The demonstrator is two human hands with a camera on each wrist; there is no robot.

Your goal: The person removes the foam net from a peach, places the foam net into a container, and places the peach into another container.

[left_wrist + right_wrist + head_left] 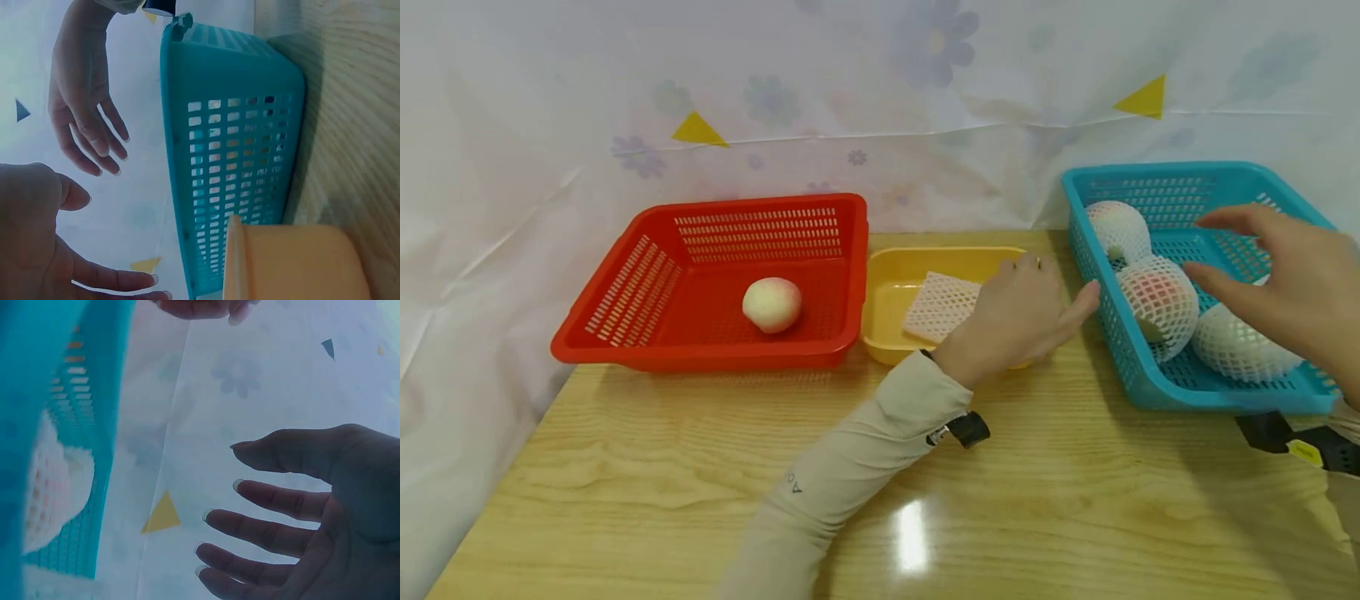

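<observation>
My left hand (1018,312) is over the right part of a small yellow basket (891,275), its thumb pointing toward the blue basket's near-left side. Nothing is between its fingers (112,278) in the left wrist view. A flattened white foam net (942,302) lies in the yellow basket, partly behind that hand. Above the blue basket (1150,392), my right hand (1300,287) holds nothing, thumb and fingers spread apart. Under and left of it sit peaches in white foam nets: one at the back (1118,229), one in the middle (1159,304), and a wrapped fruit (1243,346) partly hidden by the hand.
To the left stands a red basket (707,358) with a single bare peach (772,304) in it. All three baskets stand in a row on the wooden table (700,450). Behind them hangs a pale flowered cloth (850,83) with yellow triangles.
</observation>
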